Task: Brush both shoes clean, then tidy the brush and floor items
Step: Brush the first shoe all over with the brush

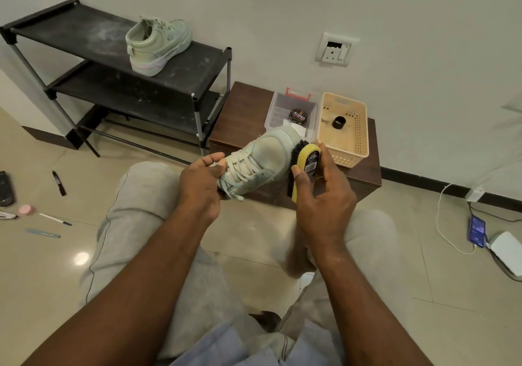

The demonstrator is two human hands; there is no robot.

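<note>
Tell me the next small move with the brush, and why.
Probably sweep the brush along the toe side of the held shoe: the right hand holds its bristles against that spot, while the left hand grips the shoe near the laces.

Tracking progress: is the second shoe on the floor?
No, the second shoe sits on the black rack's top shelf.

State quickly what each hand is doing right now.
Left hand: grips the pale shoe.
Right hand: holds the yellow brush against it.
</note>
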